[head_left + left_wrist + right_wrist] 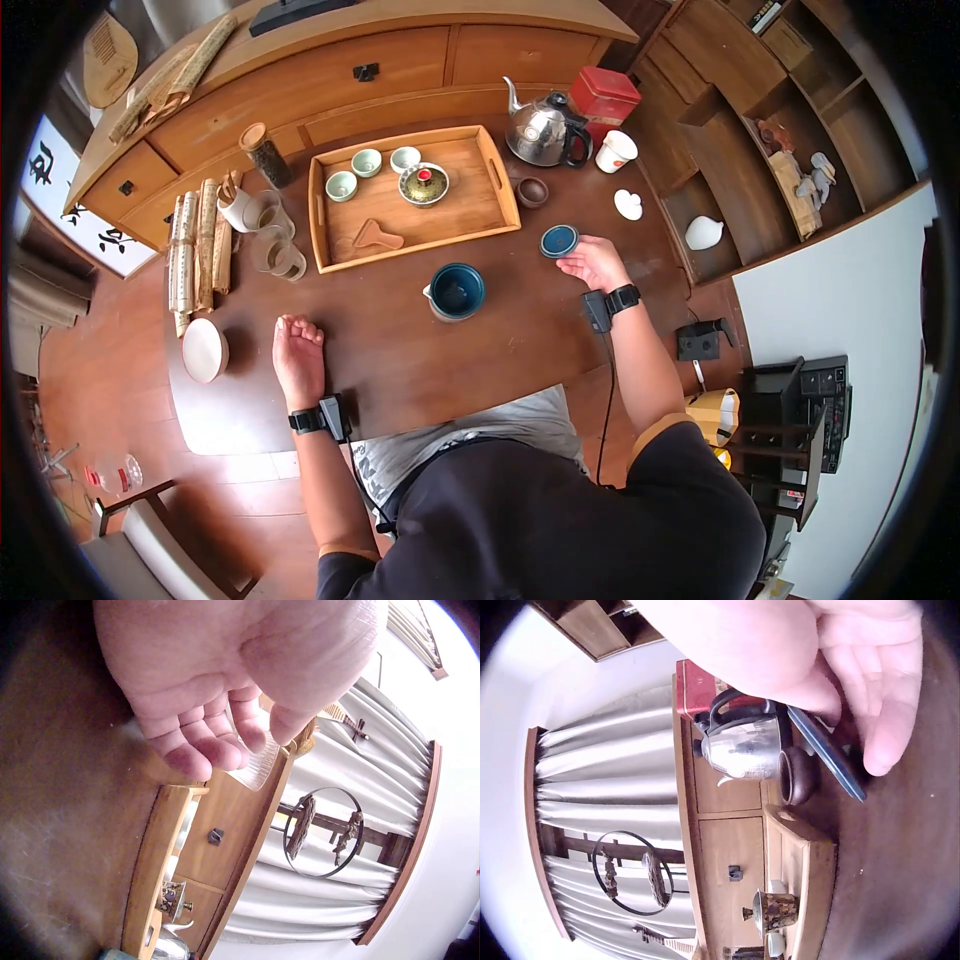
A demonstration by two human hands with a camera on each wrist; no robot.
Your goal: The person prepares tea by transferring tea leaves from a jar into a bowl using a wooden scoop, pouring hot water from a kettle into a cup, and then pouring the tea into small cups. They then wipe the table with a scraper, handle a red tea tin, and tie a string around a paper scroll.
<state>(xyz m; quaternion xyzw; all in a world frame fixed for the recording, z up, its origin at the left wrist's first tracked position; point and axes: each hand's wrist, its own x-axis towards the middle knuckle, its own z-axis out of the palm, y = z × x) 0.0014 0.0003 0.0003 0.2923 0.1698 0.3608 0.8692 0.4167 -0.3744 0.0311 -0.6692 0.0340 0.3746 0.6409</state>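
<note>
In the head view, a round blue lid [559, 241] is pinched at its near edge by my right hand [596, 263], to the right of the middle of the table. The right wrist view shows the lid [826, 754] edge-on and tilted, between thumb and fingers. A deep blue bowl with a small pale spout [459, 290] stands uncovered on the table between my hands. My left hand [299, 355] lies near the table's front left, palm turned up, fingers loosely curled and holding nothing. A pale bowl [205, 351] is the thing nearest to it.
Behind the blue bowl is a wooden tray [450, 232] with several small cups, a patterned lidded bowl [424, 184] and a wooden piece. A steel kettle [541, 130], brown cup [532, 192] and white cup [616, 151] stand back right. Glasses [282, 258] and bamboo scrolls [198, 245] are left.
</note>
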